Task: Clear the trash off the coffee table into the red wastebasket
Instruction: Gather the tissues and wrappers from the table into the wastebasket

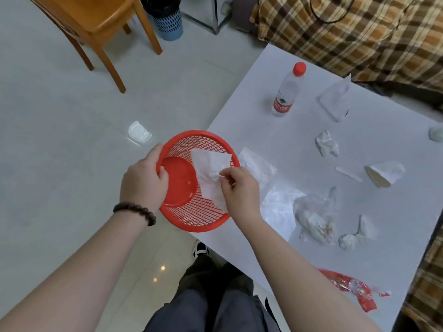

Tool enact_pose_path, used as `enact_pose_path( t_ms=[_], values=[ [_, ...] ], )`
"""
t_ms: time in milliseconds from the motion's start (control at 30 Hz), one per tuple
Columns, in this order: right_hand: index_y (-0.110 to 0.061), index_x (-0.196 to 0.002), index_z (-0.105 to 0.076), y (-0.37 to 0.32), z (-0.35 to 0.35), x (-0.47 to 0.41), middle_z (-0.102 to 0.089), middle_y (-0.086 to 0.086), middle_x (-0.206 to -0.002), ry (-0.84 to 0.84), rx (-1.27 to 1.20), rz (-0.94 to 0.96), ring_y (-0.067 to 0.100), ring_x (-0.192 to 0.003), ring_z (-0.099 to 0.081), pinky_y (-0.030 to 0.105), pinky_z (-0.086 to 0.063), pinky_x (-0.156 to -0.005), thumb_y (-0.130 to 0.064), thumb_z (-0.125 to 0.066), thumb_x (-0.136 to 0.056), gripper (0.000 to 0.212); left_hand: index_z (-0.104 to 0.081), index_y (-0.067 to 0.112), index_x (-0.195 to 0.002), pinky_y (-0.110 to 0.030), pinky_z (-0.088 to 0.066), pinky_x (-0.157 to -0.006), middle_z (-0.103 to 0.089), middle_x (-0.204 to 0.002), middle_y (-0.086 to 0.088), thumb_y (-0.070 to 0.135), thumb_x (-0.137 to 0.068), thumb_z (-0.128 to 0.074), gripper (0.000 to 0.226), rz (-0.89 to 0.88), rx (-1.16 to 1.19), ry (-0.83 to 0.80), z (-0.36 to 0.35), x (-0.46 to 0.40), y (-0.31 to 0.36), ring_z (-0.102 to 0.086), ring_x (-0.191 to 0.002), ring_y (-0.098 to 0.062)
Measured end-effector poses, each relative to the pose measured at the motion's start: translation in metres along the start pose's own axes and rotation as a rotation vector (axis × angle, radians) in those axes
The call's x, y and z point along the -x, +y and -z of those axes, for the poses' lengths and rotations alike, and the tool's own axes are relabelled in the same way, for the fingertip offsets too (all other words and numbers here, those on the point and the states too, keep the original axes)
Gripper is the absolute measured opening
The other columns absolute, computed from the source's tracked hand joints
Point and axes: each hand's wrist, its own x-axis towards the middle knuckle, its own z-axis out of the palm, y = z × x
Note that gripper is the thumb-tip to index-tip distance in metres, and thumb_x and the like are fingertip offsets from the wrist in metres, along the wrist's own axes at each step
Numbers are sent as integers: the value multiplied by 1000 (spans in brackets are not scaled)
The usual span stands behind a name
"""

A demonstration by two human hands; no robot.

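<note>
My left hand grips the near-left rim of the red mesh wastebasket, held tilted at the white coffee table's left edge. My right hand pinches a white tissue that hangs inside the basket's mouth. On the table lie a crumpled tissue, a flattened paper cup, a thin stick, a clear plastic bag, a plastic spoon with a wad, a red wrapper and a clear sachet.
A red-capped water bottle stands at the table's far side beside a tissue pack. A wooden chair and a blue bin stand on the floor beyond. A white lid lies on the floor. Plaid sofa behind the table.
</note>
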Motion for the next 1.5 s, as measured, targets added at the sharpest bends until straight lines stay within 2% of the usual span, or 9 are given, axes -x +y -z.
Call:
enact_pose_path(
  t_ms=[167,367,533,667,867,1033,1133,1400,1500],
  values=[
    [-12,-107,-67,-7,-22,-13,-65,3,-103,-162,85,23,17,-90,-58,34,-50,-80,-10,-59,-87,22,-50,18,-137,-47,-53,-78,-70,-95,-20,7,-87,-52,51,7,41,11,-3,0,1,-64,-86,-40],
    [-18,-111,-64,6,-13,-21,-60,0,-112,-43,70,76,17,-100,-58,31,-49,-85,-22,-63,-87,25,-50,17,-136,-46,-52,-80,-70,-95,-20,7,-87,-52,50,49,59,26,1,-7,-7,-64,-87,-40],
    [-17,-112,-62,78,12,-39,-56,1,-117,33,129,-140,20,-107,-56,31,-47,-86,-21,-64,-86,26,-53,16,-133,-45,-53,-76,-69,-85,-20,7,-84,-54,50,75,41,49,-1,-20,-18,-63,-81,-40],
    [-15,-123,-56,137,2,-59,-49,5,-130,-80,262,-291,25,-122,-43,30,-41,-89,-18,-61,-87,37,-54,20,-131,-44,-53,-79,-71,-91,-17,9,-83,-56,49,74,18,90,-5,-29,-30,-66,-83,-38],
    [-20,-137,-43,179,-30,-85,-35,8,-148,-255,577,-220,31,-134,-29,40,-31,-108,-21,-62,-85,55,-47,26,-132,-46,-55,-76,-72,-87,-12,13,-83,-59,52,74,-11,138,-24,-29,-45,-68,-76,-34],
    [-11,-101,-65,184,-36,-80,-58,9,-116,-144,555,-195,32,-108,-45,38,-40,-85,-7,-55,-83,21,-39,29,-135,-47,-56,-72,-71,-89,-12,15,-86,-59,55,91,5,92,-35,-22,-47,-67,-75,-34],
    [-5,-87,-64,170,-23,-72,-60,10,-98,-127,455,-252,30,-98,-49,40,-45,-77,-3,-48,-84,17,-46,24,-133,-44,-55,-73,-71,-89,-13,13,-85,-59,50,96,2,94,-31,-19,-38,-68,-75,-34],
    [-11,-86,-69,75,29,-17,-64,1,-89,136,244,-25,20,-86,-51,27,-34,-68,-15,-56,-91,14,-55,18,-130,-44,-53,-80,-71,-93,-20,7,-81,-56,50,116,74,9,-12,-9,-21,-66,-85,-39],
    [-12,-86,-70,35,36,6,-65,2,-87,153,197,85,20,-84,-52,29,-40,-70,-14,-61,-89,9,-55,21,-129,-42,-53,-77,-71,-88,-16,6,-80,-54,50,89,111,-42,-8,-1,-12,-65,-82,-37]
  ],
)
